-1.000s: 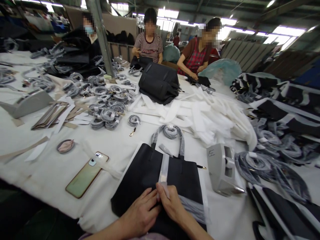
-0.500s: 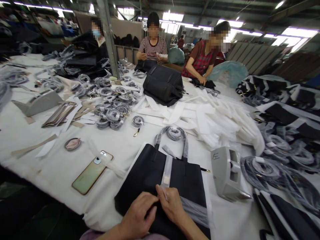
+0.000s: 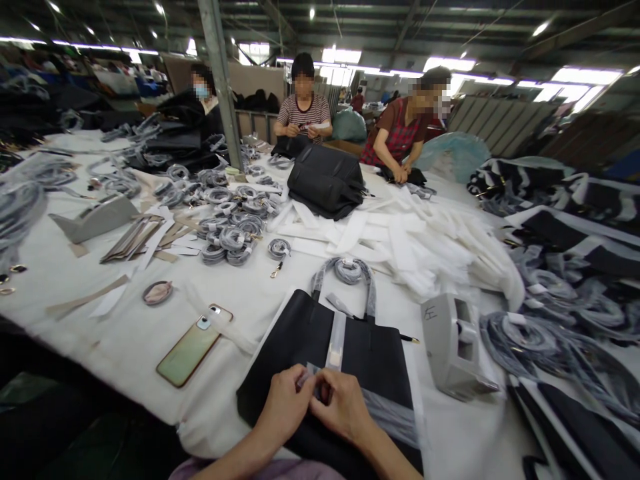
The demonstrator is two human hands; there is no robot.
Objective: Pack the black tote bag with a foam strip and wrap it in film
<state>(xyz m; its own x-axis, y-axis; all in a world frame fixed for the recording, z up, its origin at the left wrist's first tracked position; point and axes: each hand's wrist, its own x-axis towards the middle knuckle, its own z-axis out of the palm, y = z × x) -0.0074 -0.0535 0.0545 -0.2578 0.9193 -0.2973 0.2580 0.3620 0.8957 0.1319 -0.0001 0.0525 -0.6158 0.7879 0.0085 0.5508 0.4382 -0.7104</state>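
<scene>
A black tote bag [image 3: 285, 333] lies flat in front of me, its plastic-wrapped handles [image 3: 371, 293] pointing away. Down its middle runs a vertical tab [image 3: 337, 340] covered in clear film with a gold-coloured fitting beneath. A wrapped band [image 3: 393, 420] crosses the bag's right half. Over the bag, my left hand [image 3: 286, 403] and my right hand [image 3: 343, 405] meet fingertip to fingertip, both closed in a pinch. Between them shows a piece of clear plastic film [image 3: 313, 369]; its lower part is hidden by the fingers. A coiled wrapped strap [image 3: 349, 270] rests inside the handle loop.
A phone [image 3: 193, 350] lies left of the bag, near a small round dish [image 3: 157, 292]. A grey tape dispenser [image 3: 455, 347] stands at right, another [image 3: 95, 219] at far left. Coiled straps [image 3: 235, 237], white foam strips [image 3: 400, 233] and a black bag [image 3: 325, 180] lie beyond. Co-workers stand opposite.
My hands have come together, and clear film now shows between the fingertips. My left hand's fingers have closed in toward the right hand. The view has tilted up slightly.
</scene>
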